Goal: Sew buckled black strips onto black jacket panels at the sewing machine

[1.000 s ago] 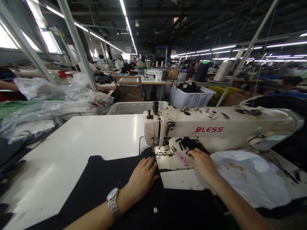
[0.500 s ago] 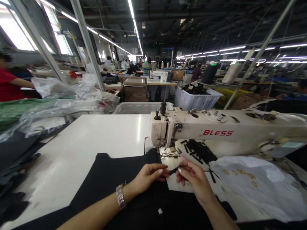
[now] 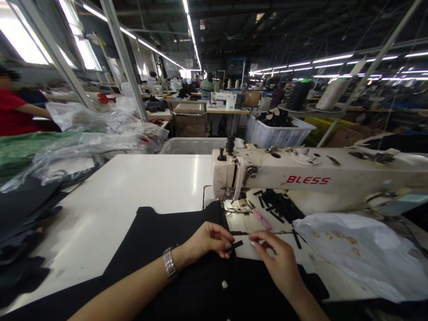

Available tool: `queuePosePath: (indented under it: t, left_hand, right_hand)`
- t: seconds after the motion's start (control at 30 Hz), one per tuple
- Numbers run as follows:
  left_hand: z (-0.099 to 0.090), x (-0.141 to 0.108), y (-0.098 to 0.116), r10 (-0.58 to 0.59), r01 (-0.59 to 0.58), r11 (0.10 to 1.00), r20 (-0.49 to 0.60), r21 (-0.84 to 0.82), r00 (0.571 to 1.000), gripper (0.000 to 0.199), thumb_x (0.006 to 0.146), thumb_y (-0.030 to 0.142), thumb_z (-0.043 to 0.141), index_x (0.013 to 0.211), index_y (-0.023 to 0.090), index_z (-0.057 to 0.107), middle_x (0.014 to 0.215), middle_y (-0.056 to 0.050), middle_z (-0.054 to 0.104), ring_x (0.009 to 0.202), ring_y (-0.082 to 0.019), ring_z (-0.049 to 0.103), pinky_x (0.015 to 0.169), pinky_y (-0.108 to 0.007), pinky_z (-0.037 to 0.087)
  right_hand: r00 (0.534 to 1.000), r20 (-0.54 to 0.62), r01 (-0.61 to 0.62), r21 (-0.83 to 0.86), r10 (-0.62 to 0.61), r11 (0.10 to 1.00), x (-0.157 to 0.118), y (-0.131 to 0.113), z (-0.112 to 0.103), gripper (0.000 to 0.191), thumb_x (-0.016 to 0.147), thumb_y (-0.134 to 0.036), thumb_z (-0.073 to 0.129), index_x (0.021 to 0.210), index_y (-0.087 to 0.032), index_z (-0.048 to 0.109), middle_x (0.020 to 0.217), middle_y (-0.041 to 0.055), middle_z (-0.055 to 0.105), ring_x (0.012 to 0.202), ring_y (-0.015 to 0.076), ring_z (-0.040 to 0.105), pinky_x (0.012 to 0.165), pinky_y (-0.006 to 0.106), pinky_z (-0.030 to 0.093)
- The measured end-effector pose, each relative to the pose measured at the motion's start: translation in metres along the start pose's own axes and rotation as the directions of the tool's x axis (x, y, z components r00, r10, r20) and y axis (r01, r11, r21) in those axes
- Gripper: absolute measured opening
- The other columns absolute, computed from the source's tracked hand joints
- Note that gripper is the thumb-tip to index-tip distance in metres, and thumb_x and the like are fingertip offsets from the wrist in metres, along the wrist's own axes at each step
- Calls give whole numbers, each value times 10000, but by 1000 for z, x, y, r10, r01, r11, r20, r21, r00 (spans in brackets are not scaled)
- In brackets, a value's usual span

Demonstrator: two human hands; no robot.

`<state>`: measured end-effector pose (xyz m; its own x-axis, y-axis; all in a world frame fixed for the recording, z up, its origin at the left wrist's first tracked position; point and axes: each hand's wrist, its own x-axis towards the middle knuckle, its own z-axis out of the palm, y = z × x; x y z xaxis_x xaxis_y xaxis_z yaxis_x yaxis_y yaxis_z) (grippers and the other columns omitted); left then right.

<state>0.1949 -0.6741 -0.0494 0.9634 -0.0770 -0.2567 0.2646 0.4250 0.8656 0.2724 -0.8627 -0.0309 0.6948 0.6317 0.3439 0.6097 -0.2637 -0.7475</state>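
My left hand point(image 3: 214, 240) pinches a short black strip point(image 3: 238, 245) between thumb and fingertips; its free end points right. Just beyond that end is my right hand point(image 3: 272, 252), thumb and index finger slightly apart, nothing visible between them. Beneath both hands lies a large black fabric piece point(image 3: 167, 240), spread over the table and toward my body. Its far edge reaches the needle area of the white sewing machine point(image 3: 267, 171). Pink-handled snips point(image 3: 261, 218) rest on the machine bed beside a pile of black strips point(image 3: 279, 205).
A white plastic bag point(image 3: 361, 249) with several gold-coloured rings point(image 3: 351, 240) lies at right. Plastic-wrapped goods point(image 3: 110, 129) and dark fabric pieces point(image 3: 26, 232) are at left. Behind the table point(image 3: 150, 178) stands a crate point(image 3: 281, 131) of dark scraps. A person in a red sleeve is at far left.
My right hand has let go of the black strip and moved slightly right. The strip stays in my left hand. The view has shifted a little.
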Motion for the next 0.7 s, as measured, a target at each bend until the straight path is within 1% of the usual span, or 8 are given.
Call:
queuePosePath:
  t: [0.07, 0.17, 0.23, 0.3, 0.37, 0.43, 0.57, 0.7]
  left_hand:
    - [-1, 1, -2, 25, -25, 999, 2, 38, 1000, 323, 527, 248, 759, 756, 54, 641, 569, -53, 631, 480, -106, 580, 470, -175, 449]
    - [-4, 1, -5, 7, -10, 997, 38, 79, 999, 320, 540, 238, 745, 785, 56, 646, 576, -44, 624, 499, -100, 578, 508, -186, 460]
    - [-4, 1, -5, 1, -4, 995, 36, 100, 999, 308, 532, 224, 740, 780, 63, 651, 576, -29, 609, 489, -94, 566, 509, -194, 462]
    - [-3, 1, -3, 3, -5, 993, 18, 122, 1000, 278, 529, 209, 729, 759, 72, 654, 578, -13, 589, 477, -91, 551, 495, -202, 461]
    - [-2, 1, -2, 10, -13, 989, 20, 147, 1000, 245, 540, 196, 711, 750, 82, 656, 579, -4, 570, 478, -92, 540, 484, -209, 460]
    - [-2, 1, 0, 21, -28, 985, 42, 167, 999, 214, 565, 200, 689, 745, 88, 659, 570, 1, 553, 486, -93, 532, 484, -214, 464]
    - [-4, 3, -1, 30, -42, 978, 64, 204, 998, 207, 580, 246, 687, 718, 95, 655, 564, 7, 530, 484, -84, 508, 477, -213, 464]
    - [-9, 6, -7, 25, -35, 972, 43, 232, 999, 284, 581, 331, 695, 720, 90, 644, 542, 1, 532, 474, -89, 493, 454, -216, 459]
  right_hand:
    - [990, -96, -115, -112, 104, 987, -6, 12, -21, 164, 753, -321, 487, 776, -211, 607, 766, 29, 650, 648, 156, 589, 595, 238, 457]
    - [939, -267, -297, -309, 217, 904, -13, 42, -67, 229, 694, -400, 494, 750, -217, 620, 756, 46, 665, 620, 191, 601, 605, 281, 467]
    - [893, -367, -421, -473, 261, 774, -16, 64, -100, 233, 670, -384, 490, 750, -214, 627, 760, 64, 669, 629, 229, 608, 610, 321, 465]
    - [859, -398, -512, -627, 323, 588, -19, 82, -128, 220, 678, -337, 481, 764, -208, 638, 765, 81, 671, 656, 268, 613, 593, 350, 458]
    - [836, -374, -531, -736, 401, 420, -20, 96, -148, 236, 714, -276, 454, 814, -189, 650, 791, 101, 669, 698, 289, 615, 581, 354, 453]
    - [825, -343, -511, -792, 448, 335, -20, 106, -159, 275, 748, -223, 414, 881, -166, 648, 839, 119, 660, 741, 286, 614, 596, 347, 450]
    - [841, -314, -476, -817, 442, 326, -13, 115, -160, 316, 779, -196, 380, 972, -132, 622, 886, 134, 643, 799, 255, 603, 660, 324, 441]
    - [872, -237, -418, -818, 429, 396, -2, 115, -150, 282, 770, -231, 450, 978, -155, 623, 902, 99, 645, 848, 213, 592, 734, 279, 421]
